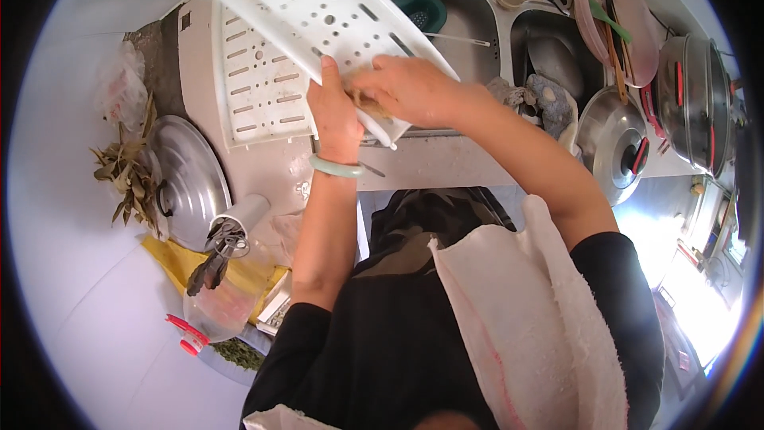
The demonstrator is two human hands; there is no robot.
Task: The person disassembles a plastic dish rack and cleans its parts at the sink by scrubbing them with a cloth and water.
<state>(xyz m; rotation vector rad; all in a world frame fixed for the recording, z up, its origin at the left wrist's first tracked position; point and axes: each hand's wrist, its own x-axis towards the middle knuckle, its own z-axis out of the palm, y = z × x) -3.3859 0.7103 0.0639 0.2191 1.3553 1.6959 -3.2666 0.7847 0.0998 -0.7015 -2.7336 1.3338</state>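
Observation:
My left hand (pixel 338 110), with a pale green bangle at the wrist, grips the near edge of a white perforated plastic rack tray (pixel 310 9), which is held tilted over the counter and the left sink. My right hand (pixel 412 92) holds a yellowish-brown scrubbing pad or cloth (pixel 371 104) against the tray's near end; the fingers partly hide it. Another white slotted plastic tray (pixel 262 92) lies on the counter beneath and to the left. Behind the held tray, a green plastic basin (pixel 427 12) sits in the left steel sink (pixel 471 54).
Right of the sinks are a grey rag (pixel 552 104), a steel lid (pixel 609 131), a pink basin (pixel 644 42) with chopsticks, and stacked steel pots (pixel 692 101). At left stand a large aluminium lid (pixel 191 179), dried leaves (pixel 131 173), a white utensil holder (pixel 253 209) and a plastic jar (pixel 218 307).

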